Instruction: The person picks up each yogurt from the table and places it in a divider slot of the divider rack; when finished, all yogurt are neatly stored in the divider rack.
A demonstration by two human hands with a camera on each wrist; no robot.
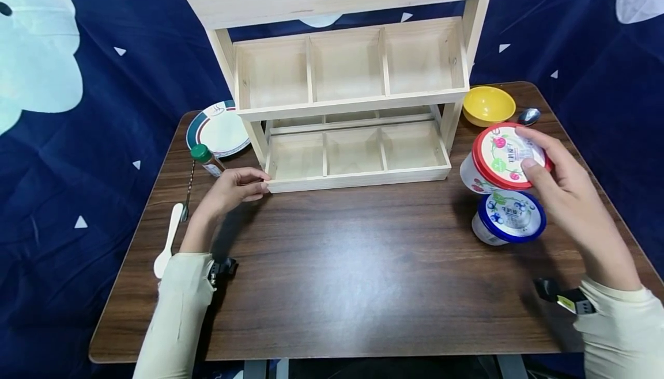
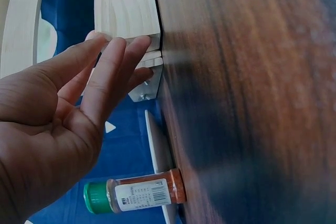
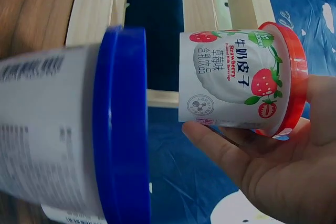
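My right hand grips a white strawberry milk cup by its red lid, thumb and fingers around the sides. Just in front of it, a white cup with a blue lid stands on the table, and it looms large at the left of the right wrist view. At the front left corner of the wooden rack's lowest tray, my left hand rests its fairly straight fingertips on the wood. Nothing else is in that hand.
The tiered wooden rack has divided trays. Left of it are a plate, a green-capped spice jar, a white spoon and a thin metal-ended utensil. A yellow bowl and a metal spoon lie back right.
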